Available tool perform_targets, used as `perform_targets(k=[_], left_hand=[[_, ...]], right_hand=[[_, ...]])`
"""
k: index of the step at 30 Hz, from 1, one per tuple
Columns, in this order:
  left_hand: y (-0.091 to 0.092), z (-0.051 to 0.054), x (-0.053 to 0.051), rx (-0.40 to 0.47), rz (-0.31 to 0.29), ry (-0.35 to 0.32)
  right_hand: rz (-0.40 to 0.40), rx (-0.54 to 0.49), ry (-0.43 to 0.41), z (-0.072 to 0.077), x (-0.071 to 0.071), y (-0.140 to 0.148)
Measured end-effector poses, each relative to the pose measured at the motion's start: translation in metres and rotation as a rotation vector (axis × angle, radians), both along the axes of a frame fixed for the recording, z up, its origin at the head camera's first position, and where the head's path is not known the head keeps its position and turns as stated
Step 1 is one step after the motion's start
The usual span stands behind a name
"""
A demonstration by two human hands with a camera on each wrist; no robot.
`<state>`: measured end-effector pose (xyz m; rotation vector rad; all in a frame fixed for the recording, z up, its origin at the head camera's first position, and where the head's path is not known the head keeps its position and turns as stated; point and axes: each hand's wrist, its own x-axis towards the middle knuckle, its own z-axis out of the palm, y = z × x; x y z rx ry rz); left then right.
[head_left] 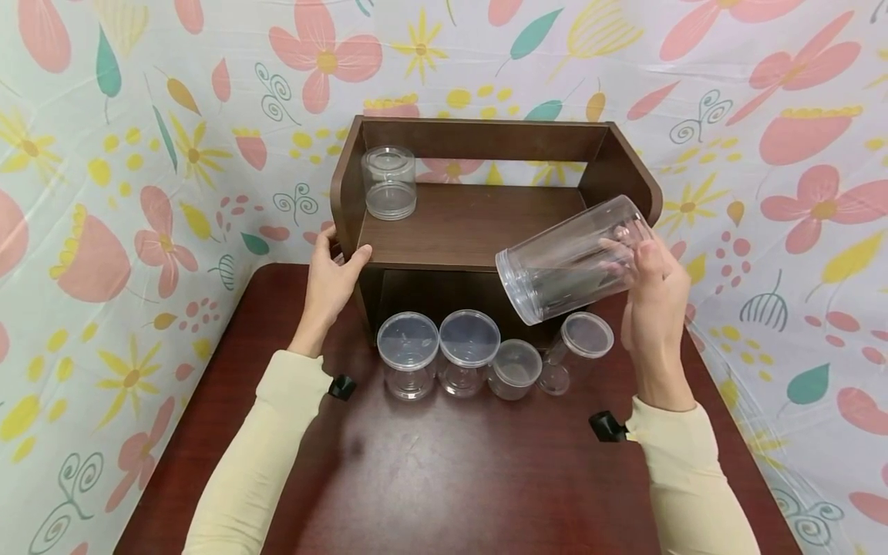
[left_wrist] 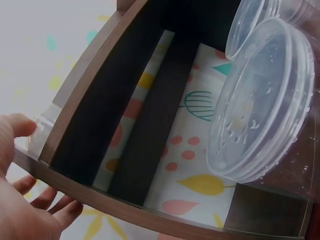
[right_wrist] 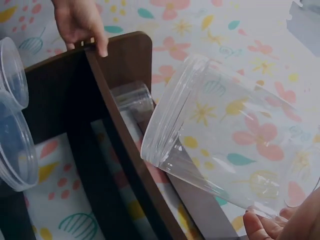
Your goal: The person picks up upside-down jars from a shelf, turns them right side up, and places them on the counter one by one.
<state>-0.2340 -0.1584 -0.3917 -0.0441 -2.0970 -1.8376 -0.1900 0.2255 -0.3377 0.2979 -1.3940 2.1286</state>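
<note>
A brown two-tier wooden shelf (head_left: pixel 479 223) stands on the table. My left hand (head_left: pixel 331 274) grips its left side panel, thumb on the front edge of the middle board and fingers around the outside. My right hand (head_left: pixel 655 289) holds a large clear plastic jar (head_left: pixel 572 258) near its base. Tilted, with its lidded end toward the lower left, the jar hangs in the air before the shelf's right half. On the upper board at the left stands a smaller clear jar (head_left: pixel 390 185). In the right wrist view, fingertips (right_wrist: pixel 257 227) touch the jar's lower end.
Several lidded clear containers line the front of the lower tier: two wide jars (head_left: pixel 408 354) (head_left: pixel 466 351), a short tub (head_left: pixel 515 370), and a taller jar (head_left: pixel 583 339) with a small round piece (head_left: pixel 553 379) beside it. The dark red table (head_left: pixel 430 478) extends toward me. Patterned cloth (head_left: pixel 173 154) surrounds it.
</note>
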Motion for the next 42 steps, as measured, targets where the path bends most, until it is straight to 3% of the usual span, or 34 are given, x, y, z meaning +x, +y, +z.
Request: perform_targets(k=[4,12,16,19,25,35,42], left_hand=[[0.003,0.002,0.006,0.029,0.064,0.059],[0.016,0.006,0.023,0.043,0.233,0.365],[0.024,0.008,0.034,0.028,0.241,0.445],[0.030,0.005,0.042,0.002,0.188,0.473],[0.041,-0.005,0.053,-0.035,-0.014,0.479],[0.058,-0.021,0.069,-0.100,-0.316,0.270],[0.062,-0.030,0.073,-0.124,-0.435,0.123]], right_hand=[[0.021,-0.081,-0.001,-0.006,0.004,-0.003],[0.031,-0.114,0.013,-0.025,0.008,-0.008],[0.019,-0.120,0.007,-0.033,0.011,-0.012],[0.008,-0.121,-0.003,-0.039,0.012,-0.016],[0.048,-0.150,-0.012,-0.047,0.015,-0.026],[0.110,-0.129,-0.015,-0.061,0.019,-0.049],[0.119,-0.106,-0.037,-0.069,0.021,-0.064]])
